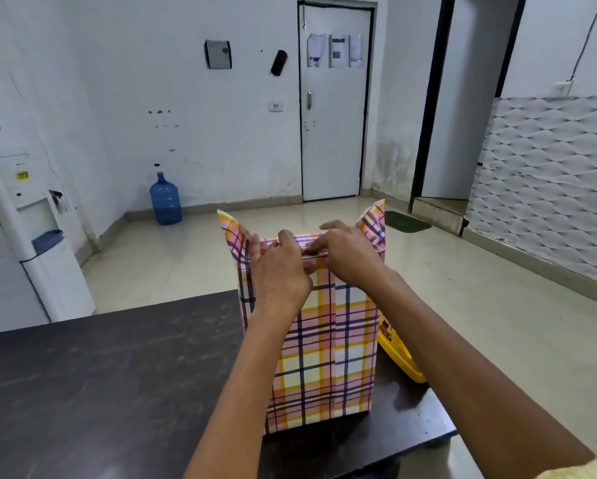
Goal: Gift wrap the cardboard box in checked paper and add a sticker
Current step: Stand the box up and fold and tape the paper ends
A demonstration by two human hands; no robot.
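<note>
A tall box wrapped in pink, yellow and purple checked paper (324, 357) stands upright on the dark table (100, 368), with a vertical seam down its near face. At its top end two pointed paper flaps stick up, one on the left (231, 229) and one on the right (373, 219). My left hand (278, 267) lies over the top near edge with its fingers curled onto the folded paper. My right hand (345, 252) presses the paper down on top beside it. The cardboard itself is hidden under the paper. No sticker is in sight.
A yellow object (399, 357) lies on the table just right of the box. The table's right edge is close behind it. On the floor stand a water dispenser (31, 236) at the left and a blue water jug (165, 200). A closed door (335, 105) is ahead.
</note>
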